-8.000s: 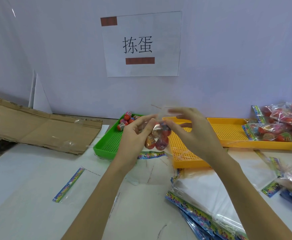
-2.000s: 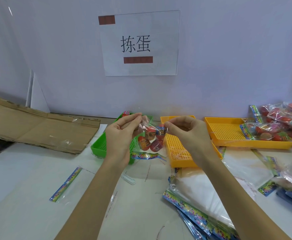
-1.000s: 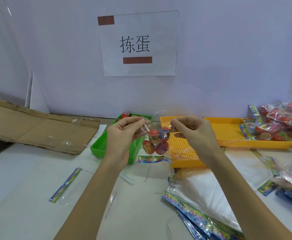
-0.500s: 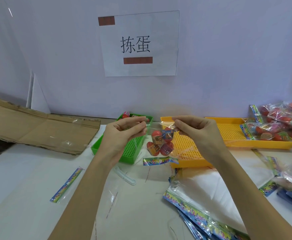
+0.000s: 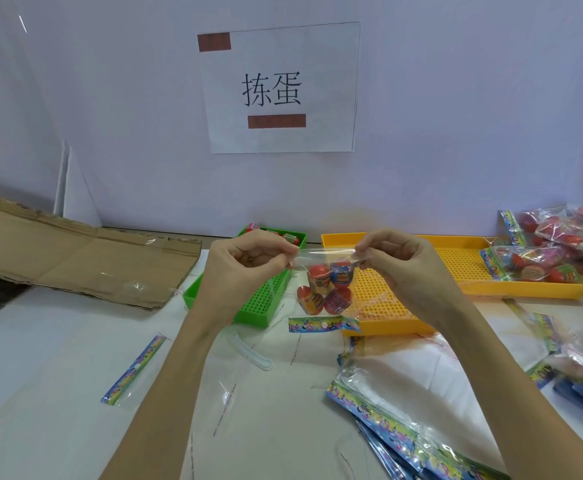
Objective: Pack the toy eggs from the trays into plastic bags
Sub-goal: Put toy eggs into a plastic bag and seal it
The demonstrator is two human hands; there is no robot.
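Note:
A clear plastic bag (image 5: 324, 317) with a colourful bottom strip hangs in the air between my hands. It holds several red toy eggs (image 5: 325, 287). My left hand (image 5: 248, 261) pinches the left end of the bag's top edge. My right hand (image 5: 397, 263) pinches the right end. Behind my left hand sits a green tray (image 5: 269, 296) with a few toy eggs (image 5: 271, 233) at its far end. A yellow tray (image 5: 383, 306) lies behind the bag.
A second yellow tray (image 5: 466, 268) carries filled egg bags (image 5: 532, 266), with more filled bags (image 5: 574, 233) piled at the far right. Empty bags (image 5: 404, 410) are stacked front right. One loose empty bag (image 5: 134, 370) lies left. Flattened cardboard (image 5: 75, 261) lies at back left.
My hands have drawn apart along the bag's top edge, stretching it flat. The bag of eggs hangs slightly lower and further right than a second ago.

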